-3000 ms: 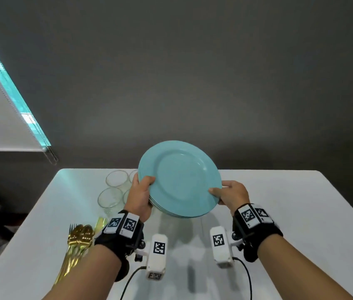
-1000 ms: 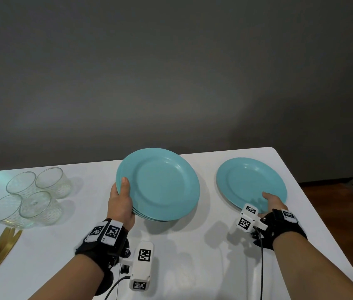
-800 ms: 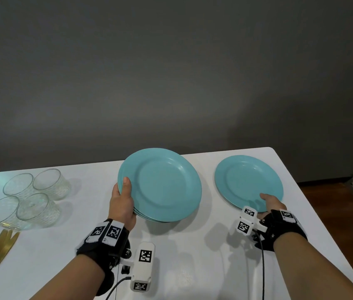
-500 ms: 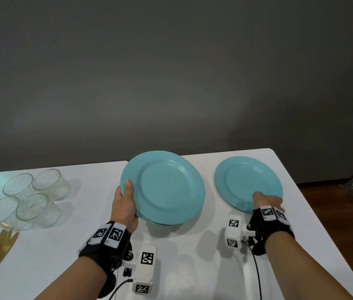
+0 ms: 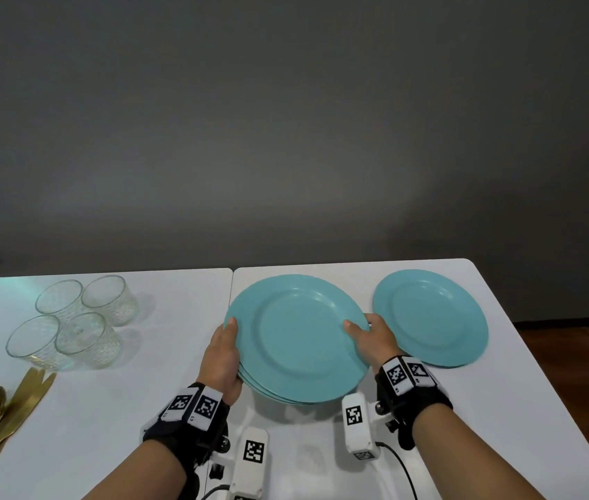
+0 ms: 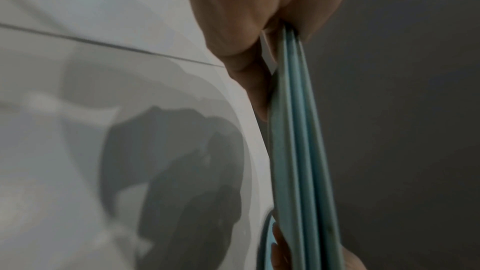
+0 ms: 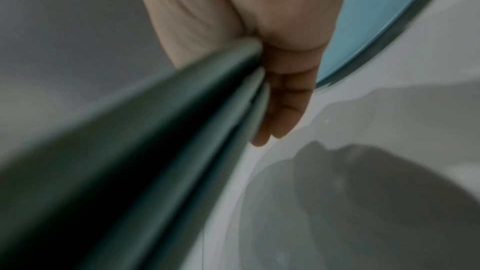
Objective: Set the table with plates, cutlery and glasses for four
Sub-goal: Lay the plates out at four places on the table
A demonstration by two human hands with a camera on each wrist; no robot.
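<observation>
Bare forearms; black wrist straps (image 5: 191, 424) carrying white checker-marked camera blocks (image 5: 357, 424).

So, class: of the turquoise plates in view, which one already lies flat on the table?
The lone turquoise plate near the table's far right corner. It lies flat, untouched; the other three form a stack gripped by the left hand and right hand.

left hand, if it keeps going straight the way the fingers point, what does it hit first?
Nothing obvious. The left hand, gripping the plate stack, points toward the table's far edge; that strip looks free. The glasses sit well left of that line, though depth is uncertain.
</observation>
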